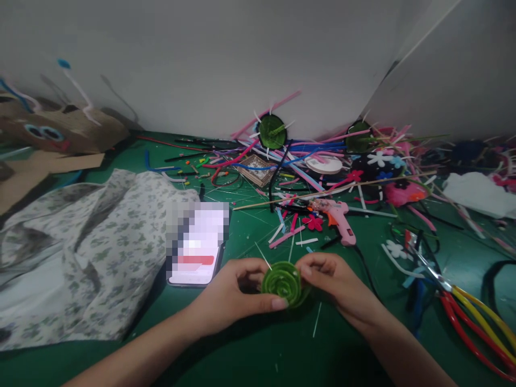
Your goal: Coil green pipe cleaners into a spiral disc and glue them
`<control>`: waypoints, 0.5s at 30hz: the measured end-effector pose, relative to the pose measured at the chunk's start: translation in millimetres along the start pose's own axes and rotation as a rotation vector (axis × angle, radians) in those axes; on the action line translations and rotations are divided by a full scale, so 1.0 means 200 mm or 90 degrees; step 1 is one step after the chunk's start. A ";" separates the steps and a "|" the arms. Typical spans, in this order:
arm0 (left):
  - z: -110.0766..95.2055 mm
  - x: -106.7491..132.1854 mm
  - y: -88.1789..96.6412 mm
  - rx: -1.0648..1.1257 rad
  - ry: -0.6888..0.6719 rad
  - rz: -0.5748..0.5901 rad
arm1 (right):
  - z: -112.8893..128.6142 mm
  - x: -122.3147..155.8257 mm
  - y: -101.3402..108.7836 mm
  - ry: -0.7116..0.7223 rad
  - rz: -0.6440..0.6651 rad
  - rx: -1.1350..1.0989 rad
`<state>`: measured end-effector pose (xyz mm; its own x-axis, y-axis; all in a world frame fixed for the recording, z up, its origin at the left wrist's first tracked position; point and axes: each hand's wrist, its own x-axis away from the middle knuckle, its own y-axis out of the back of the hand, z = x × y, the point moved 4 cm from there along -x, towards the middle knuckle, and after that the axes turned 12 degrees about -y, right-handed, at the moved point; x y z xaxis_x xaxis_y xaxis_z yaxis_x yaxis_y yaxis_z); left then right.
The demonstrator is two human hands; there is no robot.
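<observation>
A round green coil (283, 285), seemingly wound from fuzzy pipe cleaner, is held up in front of me. My left hand (237, 287) grips it from the left, the thumb lying along its lower front edge. At the upper right rim, the bent fingers of my right hand (328, 277) pinch the coil's edge. Thin pale strands stick out near it. Just beyond my hands lies a pink glue gun (341, 217) on its side. A phone (199, 252) with a lit screen rests left of my left hand.
Pliers with red and yellow handles (463, 303) lie at the right. A patterned cloth (92, 247) covers the left side. Behind are a small picture frame (257, 170), another green disc (272, 131) and many pipe cleaners. A cardboard figure (76, 131) stands at the back left.
</observation>
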<state>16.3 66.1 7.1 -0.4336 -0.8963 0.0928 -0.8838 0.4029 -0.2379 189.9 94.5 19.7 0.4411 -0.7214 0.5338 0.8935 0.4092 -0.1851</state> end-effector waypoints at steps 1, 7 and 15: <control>0.00 -0.01 0.01 0.032 -0.005 -0.022 | 0.00 0.00 0.00 0.003 0.011 -0.015; 0.01 -0.03 0.05 0.116 -0.022 -0.119 | 0.01 -0.01 0.01 0.002 0.012 -0.099; 0.00 -0.03 0.01 0.107 0.008 -0.069 | -0.03 -0.05 0.02 0.022 -0.106 -0.200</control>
<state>16.8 71.9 5.6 -0.3412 -0.9298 0.1381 -0.8836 0.2671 -0.3845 190.5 100.4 9.5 0.2850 -0.7846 0.5506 0.9333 0.0964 -0.3458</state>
